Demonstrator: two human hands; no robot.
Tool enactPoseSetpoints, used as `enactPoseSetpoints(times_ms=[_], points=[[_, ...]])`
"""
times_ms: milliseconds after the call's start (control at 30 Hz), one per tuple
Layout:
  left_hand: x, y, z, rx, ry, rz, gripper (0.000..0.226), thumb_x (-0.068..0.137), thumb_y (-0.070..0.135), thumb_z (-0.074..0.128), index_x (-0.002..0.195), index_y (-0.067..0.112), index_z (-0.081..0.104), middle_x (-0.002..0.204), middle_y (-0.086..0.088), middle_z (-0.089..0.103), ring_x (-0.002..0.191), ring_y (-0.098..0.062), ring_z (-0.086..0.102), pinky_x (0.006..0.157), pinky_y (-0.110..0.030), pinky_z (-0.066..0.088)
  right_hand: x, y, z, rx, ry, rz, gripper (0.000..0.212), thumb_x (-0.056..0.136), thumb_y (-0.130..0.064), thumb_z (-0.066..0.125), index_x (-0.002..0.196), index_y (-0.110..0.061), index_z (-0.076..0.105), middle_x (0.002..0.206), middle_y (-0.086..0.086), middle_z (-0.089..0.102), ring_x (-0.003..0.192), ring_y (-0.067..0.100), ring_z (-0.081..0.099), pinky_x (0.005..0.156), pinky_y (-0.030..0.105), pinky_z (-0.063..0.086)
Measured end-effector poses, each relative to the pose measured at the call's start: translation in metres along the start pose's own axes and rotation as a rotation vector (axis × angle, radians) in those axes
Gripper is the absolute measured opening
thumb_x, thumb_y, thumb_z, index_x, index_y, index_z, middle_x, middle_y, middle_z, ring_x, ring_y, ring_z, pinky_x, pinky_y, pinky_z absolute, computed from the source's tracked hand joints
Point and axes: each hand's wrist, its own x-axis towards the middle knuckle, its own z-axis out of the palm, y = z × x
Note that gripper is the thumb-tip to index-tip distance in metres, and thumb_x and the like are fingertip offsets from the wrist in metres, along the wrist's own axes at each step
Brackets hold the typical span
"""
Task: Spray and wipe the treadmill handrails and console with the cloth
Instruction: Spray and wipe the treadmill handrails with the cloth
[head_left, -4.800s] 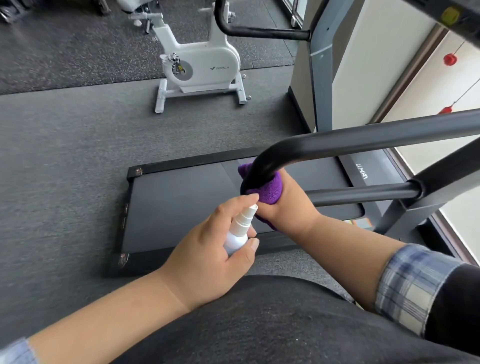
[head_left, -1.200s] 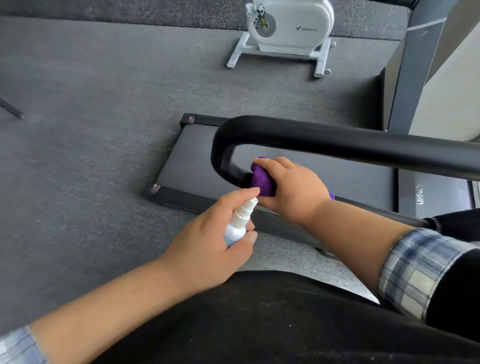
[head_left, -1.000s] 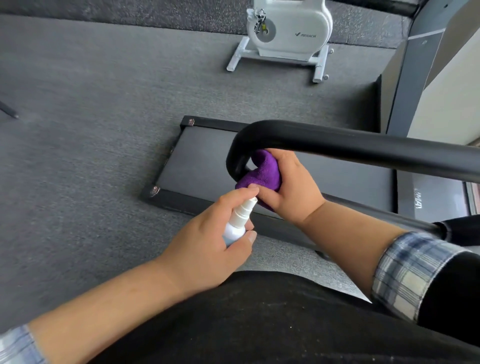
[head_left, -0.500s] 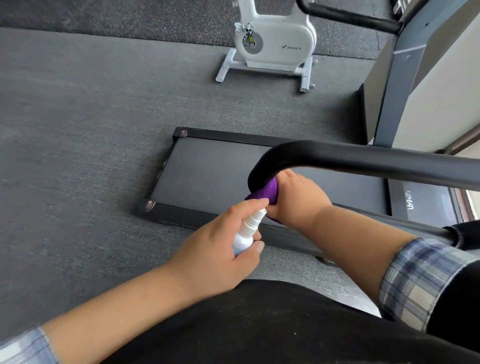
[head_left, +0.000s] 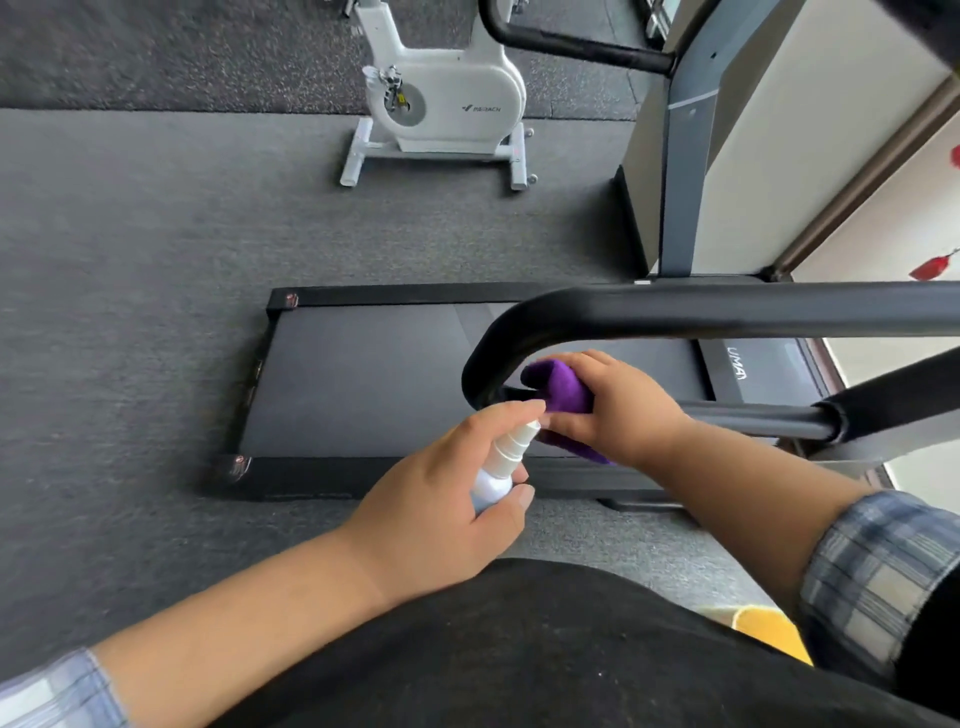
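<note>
Cloth (head_left: 563, 387) in right hand (head_left: 623, 410) grip, wrapping handrail (head_left: 675, 312).

fuzzy purple cloth (head_left: 563, 387), matt black handrail (head_left: 675, 312)

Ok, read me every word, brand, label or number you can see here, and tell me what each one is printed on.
"MERACH": on the side of the white exercise bike.
"UMA": white letters on the front cover of the treadmill, past the belt; there may be more letters, I cannot tell.
The spray bottle shows no readable label.
The red spots on the treadmill's rear corners are too small to read.
</note>
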Motion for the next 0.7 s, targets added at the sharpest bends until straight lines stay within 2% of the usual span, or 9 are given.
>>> enactPoseSetpoints(times_ms=[100,167,267,333,433,467,533,633,700], points=[[0.001,-0.006,-0.007,-0.012,-0.013,0.013,0.057,0.085,0.044,0.055,0.134,0.059,0.029,0.106,0.026,0.060,0.089,-0.004,0.062,0.079,-0.018,0.048,-0.006,-0.013,0.002,0.297,0.183,-0.046,0.055,0.078,-0.074,0.059,0.126,-0.048,0.048,0.120,-0.026,0.052,0.113,-0.010,0.049,0.100,0.020,0.040],[0.001,-0.011,-0.011,-0.008,-0.022,0.026,0.058,0.087,0.039,0.059,0.135,0.055,0.031,0.106,0.024,0.060,0.089,-0.003,0.061,0.080,-0.016,0.047,-0.003,-0.035,0.009,0.408,0.234,-0.086,0.053,0.082,-0.074,0.054,0.128,-0.052,0.041,0.121,-0.022,0.052,0.114,-0.007,0.049,0.099,0.022,0.041],[0.001,-0.016,-0.016,0.007,-0.037,0.041,0.061,0.086,0.029,0.063,0.134,0.053,0.033,0.106,0.022,0.060,0.089,-0.004,0.062,0.080,-0.015,0.047,0.006,-0.065,0.024,0.477,0.248,-0.146,0.064,0.080,-0.079,0.053,0.136,-0.062,0.028,0.131,-0.029,0.049,0.121,-0.006,0.050,0.102,0.018,0.039],[0.001,-0.020,-0.019,0.011,-0.047,0.044,0.060,0.086,0.035,0.061,0.134,0.055,0.031,0.107,0.025,0.059,0.089,-0.002,0.061,0.080,-0.015,0.047,0.011,-0.070,0.032,0.437,0.243,-0.086,0.077,0.074,-0.083,0.054,0.142,-0.057,0.027,0.132,-0.021,0.052,0.118,0.001,0.055,0.101,0.028,0.045],[0.003,-0.026,-0.022,0.010,-0.055,0.052,0.057,0.085,0.043,0.056,0.132,0.061,0.029,0.106,0.026,0.060,0.091,-0.003,0.062,0.080,-0.015,0.047,0.014,-0.065,0.030,0.267,0.186,-0.056,0.076,0.069,-0.085,0.053,0.134,-0.048,0.040,0.118,-0.031,0.053,0.103,-0.007,0.054,0.092,0.021,0.045],[0.005,-0.027,-0.022,0.007,-0.061,0.052,0.058,0.084,0.044,0.056,0.131,0.064,0.029,0.106,0.026,0.060,0.091,-0.004,0.062,0.080,-0.014,0.046,0.015,-0.064,0.028,0.178,0.138,-0.048,0.075,0.070,-0.081,0.052,0.132,-0.041,0.046,0.115,-0.026,0.054,0.101,-0.004,0.055,0.089,0.023,0.045],[0.009,-0.026,-0.021,-0.006,-0.075,0.058,0.058,0.084,0.045,0.055,0.130,0.068,0.029,0.106,0.027,0.060,0.092,-0.003,0.062,0.079,-0.010,0.045,0.016,-0.061,0.024,-0.045,0.057,-0.050,0.069,0.070,-0.068,0.042,0.121,-0.024,0.054,0.112,-0.007,0.058,0.103,0.016,0.058,0.088,0.033,0.045],[0.021,-0.021,-0.013,-0.011,-0.149,0.073,0.055,0.083,0.048,0.054,0.130,0.063,0.029,0.108,0.028,0.059,0.093,-0.001,0.061,0.079,-0.007,0.043,0.016,-0.060,0.020,-0.181,-0.019,-0.007,0.049,0.073,-0.053,0.044,0.112,-0.025,0.048,0.102,-0.008,0.049,0.104,0.024,0.056,0.083,0.033,0.038],[0.027,-0.017,-0.006,-0.016,-0.198,0.086,0.056,0.082,0.048,0.054,0.131,0.061,0.029,0.110,0.026,0.058,0.093,-0.001,0.061,0.080,-0.008,0.044,0.014,-0.058,0.018,-0.219,-0.069,0.012,0.047,0.078,-0.043,0.055,0.121,-0.028,0.042,0.111,-0.006,0.050,0.109,0.025,0.054,0.083,0.033,0.035]])
